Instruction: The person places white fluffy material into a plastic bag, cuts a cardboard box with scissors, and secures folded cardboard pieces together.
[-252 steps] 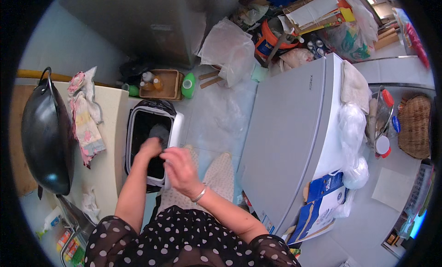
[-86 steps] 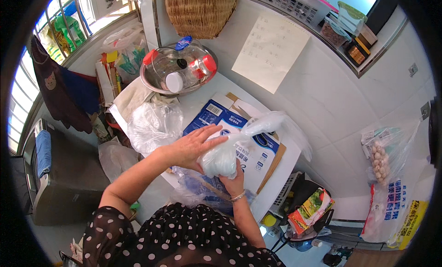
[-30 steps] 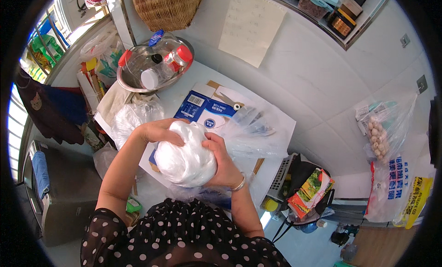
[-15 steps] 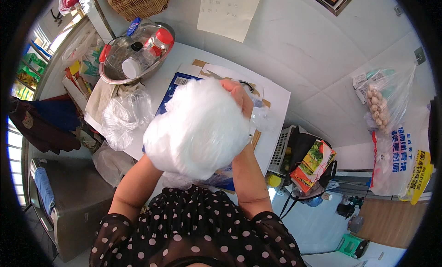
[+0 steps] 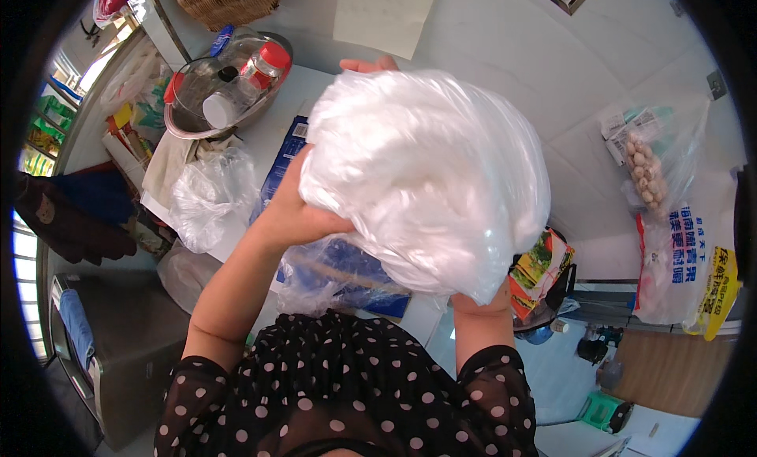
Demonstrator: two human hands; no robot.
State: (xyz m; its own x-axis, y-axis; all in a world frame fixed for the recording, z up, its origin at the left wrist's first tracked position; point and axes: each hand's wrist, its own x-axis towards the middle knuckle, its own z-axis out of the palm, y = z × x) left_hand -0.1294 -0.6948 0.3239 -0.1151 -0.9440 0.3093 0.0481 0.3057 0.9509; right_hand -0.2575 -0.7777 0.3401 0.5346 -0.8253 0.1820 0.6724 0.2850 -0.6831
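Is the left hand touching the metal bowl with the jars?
No, the left hand grips the puffy white plastic bag, apart from the metal bowl.

Left hand (image 5: pixel 296 208) curved, thumb (image 5: pixel 330 220) out to the right; right forearm (image 5: pixel 483 335) forward, wrist partly hidden.

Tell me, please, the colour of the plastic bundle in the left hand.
The plastic bundle is white; best seen in the head view.

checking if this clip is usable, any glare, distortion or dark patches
Head view: the window glares nearly white at left, and the white plastic bag shows shiny streaks; same head view: straight edges bow near the rim, and the corners are black.
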